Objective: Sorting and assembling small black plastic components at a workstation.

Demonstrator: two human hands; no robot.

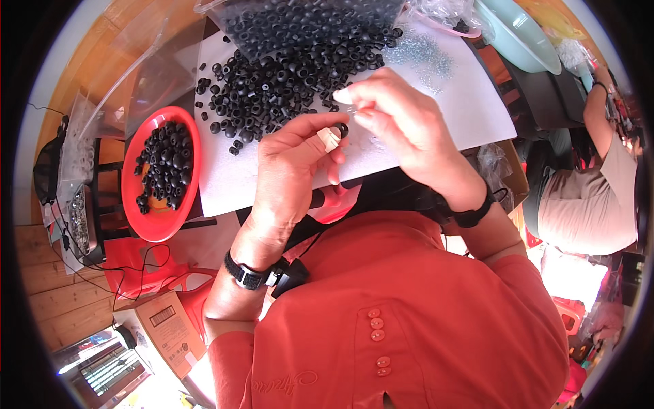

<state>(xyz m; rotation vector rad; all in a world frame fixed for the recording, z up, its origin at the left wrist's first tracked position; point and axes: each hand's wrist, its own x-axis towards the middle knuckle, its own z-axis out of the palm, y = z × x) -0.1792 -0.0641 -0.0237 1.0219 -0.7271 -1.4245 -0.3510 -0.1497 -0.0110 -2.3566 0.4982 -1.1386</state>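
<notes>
My left hand (289, 160) is closed over the near part of the white work surface, pinching a small black hollow piece (342, 128) between thumb and fingers. A beige wrap (330, 139) covers its thumb tip. Just to the right, my right hand (409, 123) has thumb and forefinger nearly together; something tiny and pale seems to be between them, too small to make out. Beyond both hands lies a heap of small black rounded and hollow pieces (272, 85). Tiny silvery-blue bits (426, 58) are spread to its right.
A clear bin (306, 31) of black pieces stands at the far edge of the white sheet (235, 184). On the left is a red plate (158, 228) holding more of them. A pale green basin (521, 37) sits far right. Another person (586, 198) is at the right.
</notes>
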